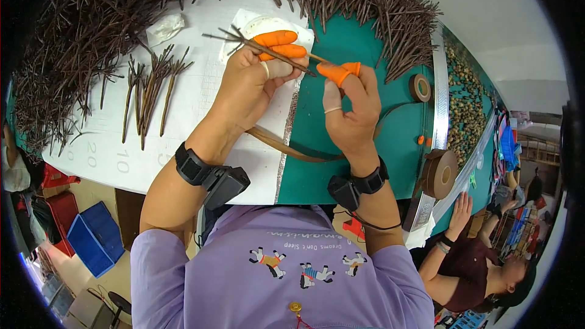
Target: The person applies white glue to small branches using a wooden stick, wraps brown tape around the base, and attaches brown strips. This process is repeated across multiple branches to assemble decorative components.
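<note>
My left hand [256, 79] grips a small bundle of brown twig-like stems [244, 39] between fingers capped with orange rubber tips. My right hand [350, 103], also wearing an orange fingertip cover, pinches the lower end of the same bundle [320, 61] where brown tape is wound. A strip of brown tape [286, 146] trails down from the hands across the table. Both wrists carry black strap-on devices.
A huge heap of brown stems [79, 30] rings the far side of the table. Several finished branched stems [149, 88] lie on the white ruled mat [103, 152]. Two brown tape rolls [442, 173] sit on the green surface at right. A seated person's hand [460, 207] rests on the table's right edge.
</note>
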The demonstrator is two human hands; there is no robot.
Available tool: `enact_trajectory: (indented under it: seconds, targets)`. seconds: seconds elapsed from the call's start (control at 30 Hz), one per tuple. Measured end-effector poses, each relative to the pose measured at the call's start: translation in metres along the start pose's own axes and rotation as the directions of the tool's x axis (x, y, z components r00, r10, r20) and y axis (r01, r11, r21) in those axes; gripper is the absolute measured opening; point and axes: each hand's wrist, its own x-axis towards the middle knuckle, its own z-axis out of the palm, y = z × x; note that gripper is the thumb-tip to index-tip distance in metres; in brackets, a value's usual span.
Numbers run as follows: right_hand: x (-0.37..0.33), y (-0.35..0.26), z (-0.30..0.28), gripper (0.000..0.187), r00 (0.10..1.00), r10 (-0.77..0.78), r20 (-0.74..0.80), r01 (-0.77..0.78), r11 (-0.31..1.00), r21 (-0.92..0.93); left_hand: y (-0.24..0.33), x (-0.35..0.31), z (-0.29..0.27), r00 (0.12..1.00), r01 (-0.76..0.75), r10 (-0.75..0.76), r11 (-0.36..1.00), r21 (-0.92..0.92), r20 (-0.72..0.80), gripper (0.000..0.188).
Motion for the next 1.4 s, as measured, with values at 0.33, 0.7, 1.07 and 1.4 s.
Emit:
enact_trajectory:
  seconds: [0.33,0.7,1.07,1.4]
  targets:
    - [-0.005,0.001,0.002,0.022,0.998,0.014,0.066,-0.011,0.999,-0.038,0.0,0.0,0.006,0.999,-0.019,0.021,0.999,0.038,-0.05,0.031]
    - [0.007,-0.002,-0.009,0.021,0.999,-0.037,0.009,0.038,0.983,-0.18,-0.004,0.007,0.004,0.998,-0.057,0.061,0.992,0.109,-0.032,0.033]
    - [0.003,0.003,-0.002,0.017,0.998,-0.035,-0.052,0.032,0.997,-0.07,0.088,-0.1,-0.058,0.902,-0.11,0.426,0.385,0.916,-0.07,0.035]
    - [0.004,0.002,-0.005,0.02,0.999,-0.046,-0.019,0.045,0.995,-0.085,0.112,-0.115,-0.095,0.859,0.198,0.486,-0.019,0.98,-0.164,0.031]
